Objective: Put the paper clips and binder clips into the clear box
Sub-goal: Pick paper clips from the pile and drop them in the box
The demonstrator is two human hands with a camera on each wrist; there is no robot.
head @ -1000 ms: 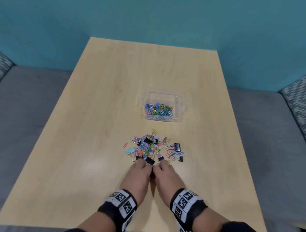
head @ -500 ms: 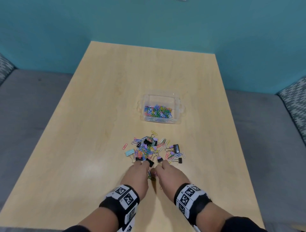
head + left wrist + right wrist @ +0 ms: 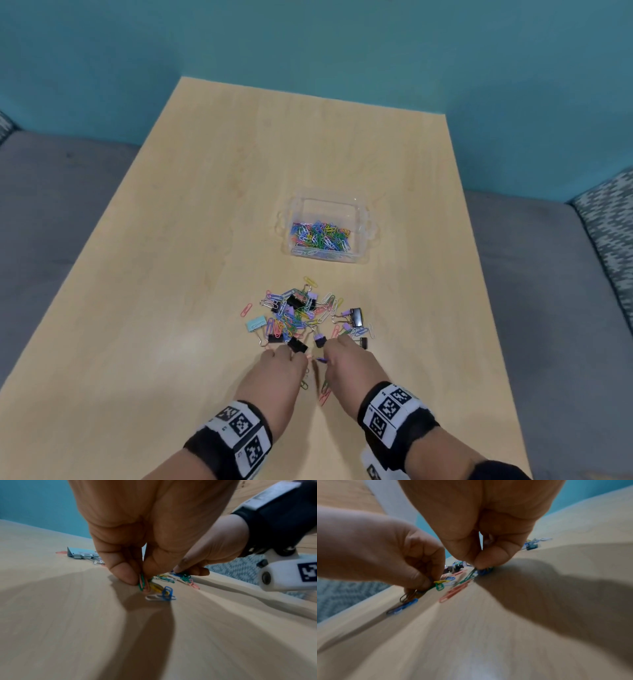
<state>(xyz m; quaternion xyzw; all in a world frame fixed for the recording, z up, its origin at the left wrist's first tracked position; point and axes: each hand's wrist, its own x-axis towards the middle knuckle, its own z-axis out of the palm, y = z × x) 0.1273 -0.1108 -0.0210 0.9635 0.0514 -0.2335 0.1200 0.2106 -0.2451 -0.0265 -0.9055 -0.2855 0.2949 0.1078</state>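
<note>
A clear box (image 3: 359,255) with several coloured paper clips inside stands past the middle of the table. Nearer me lies a loose pile of paper clips and binder clips (image 3: 301,317). At its near edge, my left hand (image 3: 286,356) pinches a small bunch of green and pink paper clips (image 3: 143,583) between thumb and fingertips. Just to its right, my right hand (image 3: 339,356) pinches green and blue paper clips (image 3: 478,572). Pink clips (image 3: 323,397) trail on the table between the hands. A black binder clip (image 3: 297,344) lies just in front of my left knuckles.
The light wooden table (image 3: 171,308) has a grey sofa seat (image 3: 51,222) on both sides and a teal wall behind. A pale blue binder clip (image 3: 256,322) lies at the pile's left edge. A larger black binder clip (image 3: 356,317) lies at its right.
Both hands have drawn back a little from the pile's near edge and moved slightly apart. They now pinch paper clips, and a few clips trail on the table between them.
</note>
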